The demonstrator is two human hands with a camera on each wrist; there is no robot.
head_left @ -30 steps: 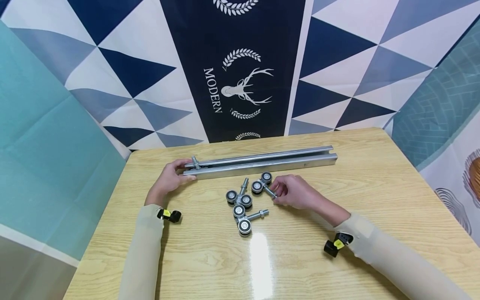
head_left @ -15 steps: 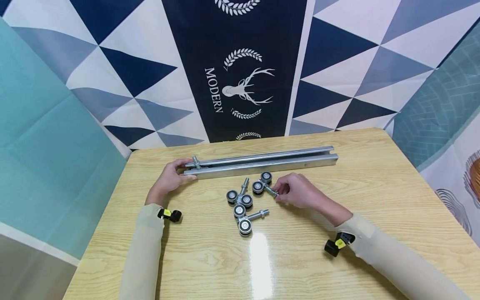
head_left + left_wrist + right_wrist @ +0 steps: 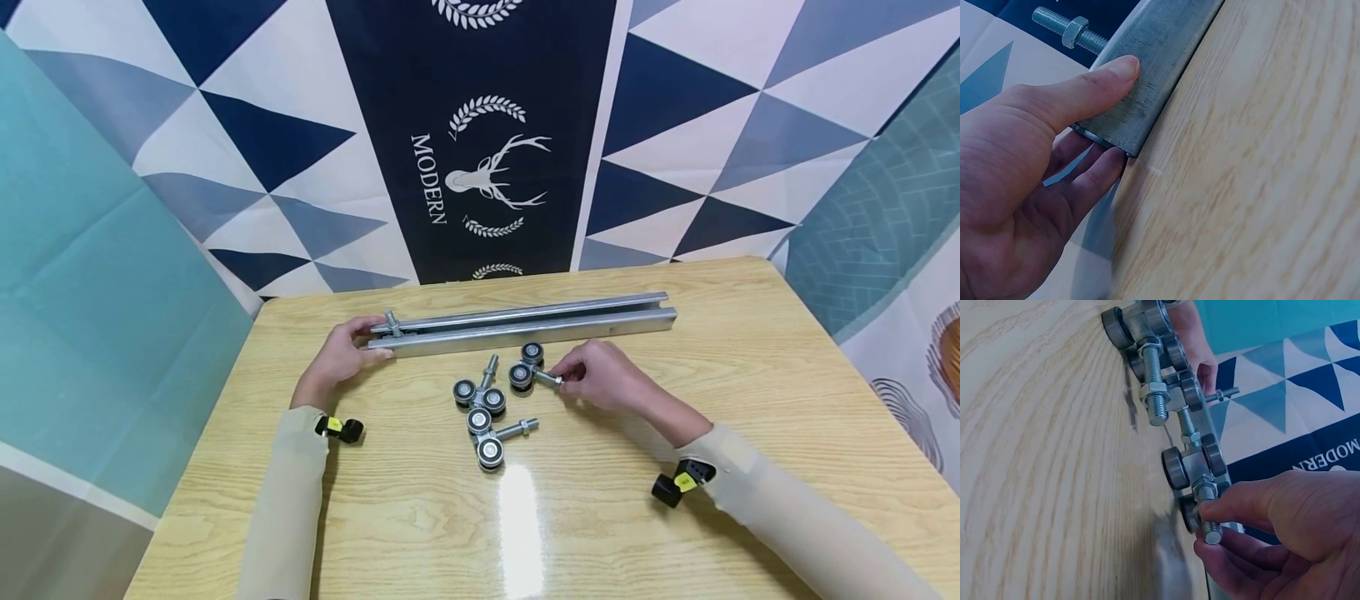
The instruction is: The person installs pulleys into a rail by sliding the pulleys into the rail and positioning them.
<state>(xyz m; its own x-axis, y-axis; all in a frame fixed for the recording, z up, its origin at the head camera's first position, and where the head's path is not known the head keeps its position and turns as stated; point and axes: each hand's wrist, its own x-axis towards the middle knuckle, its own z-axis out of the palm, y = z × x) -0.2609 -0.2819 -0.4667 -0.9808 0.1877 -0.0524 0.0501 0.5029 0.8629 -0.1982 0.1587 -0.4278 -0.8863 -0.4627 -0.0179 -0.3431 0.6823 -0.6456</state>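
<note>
Roller trolley lay just on the near side of the metal channel track, its bolt, pinched by the right hand (the nearer one), slanting to the track's length; the left hand gripped the track's left end.

Wide lane here between the left hand and 2 loose trolleys! Near table offers room, but the long rail bars the far side, and right of centre the right hand blocks.
</note>
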